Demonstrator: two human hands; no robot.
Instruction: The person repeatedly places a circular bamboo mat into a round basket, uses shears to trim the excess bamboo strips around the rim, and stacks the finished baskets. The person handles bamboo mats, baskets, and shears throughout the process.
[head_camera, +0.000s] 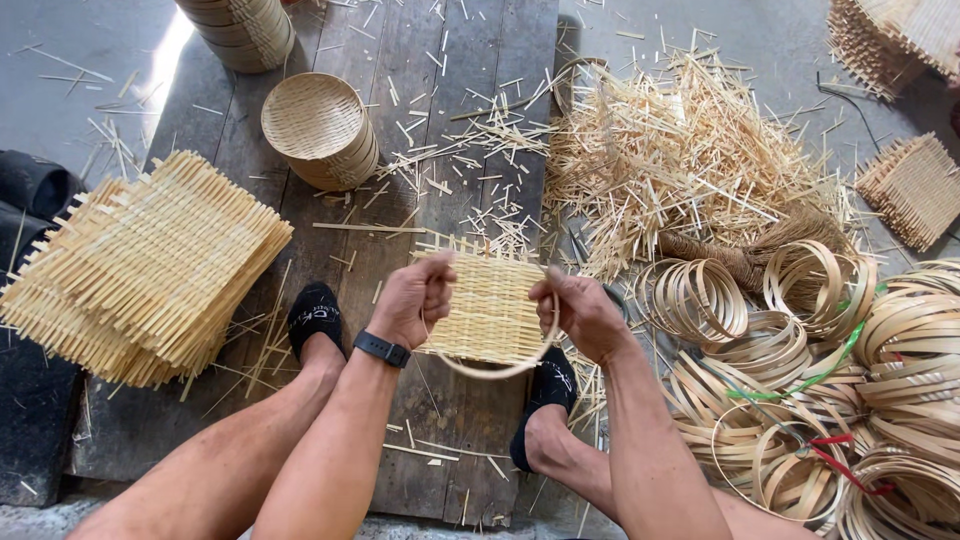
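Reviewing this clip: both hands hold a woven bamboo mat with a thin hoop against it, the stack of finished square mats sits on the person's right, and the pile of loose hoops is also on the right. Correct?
Not quite. In the head view the stack of square woven mats lies on the person's left, not the right. The rest stands: the left hand and right hand hold the woven mat with the thin hoop against it, and the pile of loose hoops is on the right.

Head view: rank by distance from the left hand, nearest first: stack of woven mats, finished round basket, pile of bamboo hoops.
From the left hand:
1. Finished round basket, up and slightly left on the wooden board.
2. Stack of woven mats, far left on the board's edge.
3. Pile of bamboo hoops, off to the right, beyond the right hand.
Basket and mats are fairly close; the hoops are plainly farthest.
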